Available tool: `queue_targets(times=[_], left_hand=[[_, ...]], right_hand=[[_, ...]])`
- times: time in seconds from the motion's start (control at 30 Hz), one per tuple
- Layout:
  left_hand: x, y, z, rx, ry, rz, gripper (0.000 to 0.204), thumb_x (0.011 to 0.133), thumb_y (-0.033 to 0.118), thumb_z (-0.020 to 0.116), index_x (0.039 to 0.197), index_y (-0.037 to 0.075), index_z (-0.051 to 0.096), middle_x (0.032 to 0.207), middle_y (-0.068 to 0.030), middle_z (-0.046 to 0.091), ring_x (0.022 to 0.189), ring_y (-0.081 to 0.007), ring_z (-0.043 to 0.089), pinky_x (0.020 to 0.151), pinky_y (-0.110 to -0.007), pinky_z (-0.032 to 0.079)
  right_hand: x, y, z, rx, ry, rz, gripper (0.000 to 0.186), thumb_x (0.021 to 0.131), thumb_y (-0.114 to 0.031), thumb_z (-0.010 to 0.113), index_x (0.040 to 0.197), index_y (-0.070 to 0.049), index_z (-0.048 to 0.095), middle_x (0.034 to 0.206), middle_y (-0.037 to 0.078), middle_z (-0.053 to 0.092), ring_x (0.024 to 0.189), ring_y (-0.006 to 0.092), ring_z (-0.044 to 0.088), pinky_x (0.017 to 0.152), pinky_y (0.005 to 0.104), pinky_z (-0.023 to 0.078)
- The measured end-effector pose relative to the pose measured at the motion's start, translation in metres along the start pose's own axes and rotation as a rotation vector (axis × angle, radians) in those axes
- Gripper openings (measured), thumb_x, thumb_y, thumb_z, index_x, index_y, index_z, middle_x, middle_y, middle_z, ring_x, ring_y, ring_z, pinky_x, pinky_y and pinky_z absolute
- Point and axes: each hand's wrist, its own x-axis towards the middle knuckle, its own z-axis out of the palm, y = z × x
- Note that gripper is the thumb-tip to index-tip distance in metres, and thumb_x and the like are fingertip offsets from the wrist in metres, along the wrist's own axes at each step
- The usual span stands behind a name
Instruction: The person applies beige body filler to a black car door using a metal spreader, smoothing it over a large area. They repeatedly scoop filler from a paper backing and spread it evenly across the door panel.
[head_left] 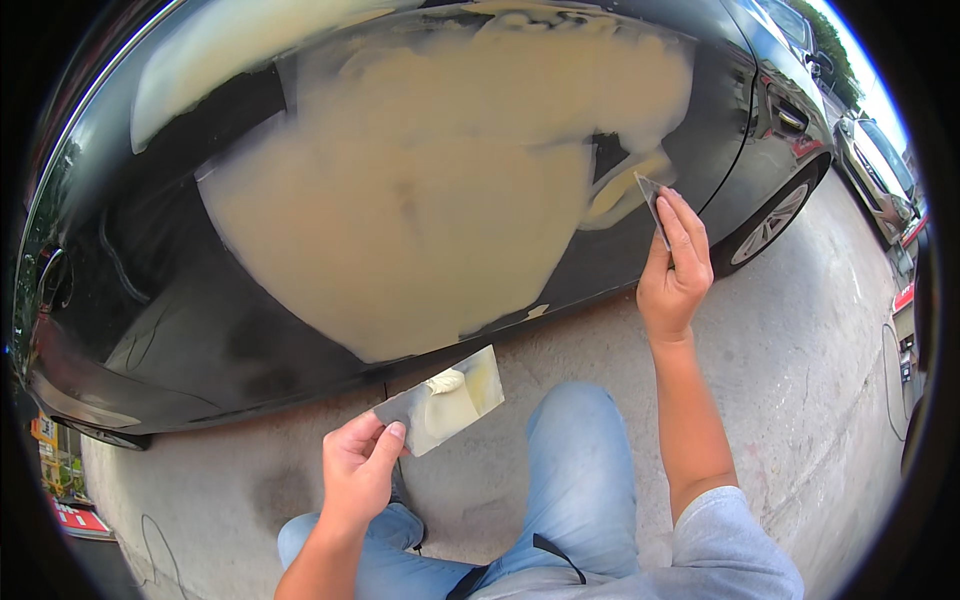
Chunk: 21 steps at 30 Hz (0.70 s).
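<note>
My left hand [362, 462] grips a flat metal plate [428, 432] by its left end, thumb on top. A dab of cream body filler [446, 382] sits on that plate, with more smeared around it. In my right hand [676, 270] a thin putty spreader [652, 208] is pinched, its edge at a wet-looking streak of filler [622, 192] on the car door. A broad patch of beige filler [400, 230] covers much of the dark car's side [270, 310]. My fingers partly hide the spreader.
The car's rear wheel [772, 225] and door handle [790, 115] are at the right. Another car [875, 170] stands beyond. Concrete floor [780, 350] lies under my bent legs [582, 470]. Cables [888, 390] run along the floor at both sides.
</note>
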Motion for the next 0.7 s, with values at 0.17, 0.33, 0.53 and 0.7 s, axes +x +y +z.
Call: queue_targets(times=[0.17, 0.33, 0.53, 0.7], left_hand=[[-0.001, 0.002, -0.004, -0.016, 0.010, 0.001, 0.023, 0.103, 0.005, 0.065, 0.122, -0.003, 0.076, 0.098, -0.0021, 0.074, 0.086, -0.0076, 0.066, 0.077, -0.027, 0.056], [-0.004, 0.000, -0.006, 0.021, 0.047, -0.015, 0.023, 0.103, 0.005, 0.066, 0.122, -0.003, 0.076, 0.096, -0.0022, 0.074, 0.084, -0.0073, 0.065, 0.075, -0.026, 0.056], [-0.008, 0.003, -0.008, 0.055, 0.060, -0.007, 0.028, 0.102, 0.004, 0.067, 0.127, -0.003, 0.075, 0.095, -0.0022, 0.074, 0.082, -0.0068, 0.065, 0.074, -0.025, 0.055], [-0.012, 0.002, -0.012, 0.102, 0.033, -0.027, 0.029, 0.102, 0.005, 0.066, 0.130, -0.001, 0.075, 0.098, -0.0034, 0.075, 0.084, -0.0069, 0.065, 0.075, -0.024, 0.056]], right_hand=[[0.018, 0.022, 0.018, -0.222, 0.013, -0.357, 0.041, 0.078, 0.008, 0.063, 0.113, -0.005, 0.081, 0.123, 0.011, 0.075, 0.121, 0.0360, 0.069, 0.108, 0.0491, 0.049], [0.025, 0.037, 0.025, -0.257, 0.039, -0.363, 0.045, 0.076, 0.008, 0.062, 0.114, -0.005, 0.081, 0.125, 0.011, 0.074, 0.123, 0.0353, 0.067, 0.106, 0.0467, 0.050], [0.001, 0.040, 0.042, -0.218, 0.034, -0.304, 0.049, 0.075, 0.011, 0.065, 0.118, -0.007, 0.082, 0.128, 0.011, 0.073, 0.126, 0.0359, 0.065, 0.107, 0.0452, 0.050], [-0.047, 0.042, 0.055, -0.191, 0.006, -0.251, 0.051, 0.077, 0.009, 0.065, 0.120, -0.011, 0.083, 0.131, 0.011, 0.072, 0.130, 0.0369, 0.063, 0.110, 0.0468, 0.049]])
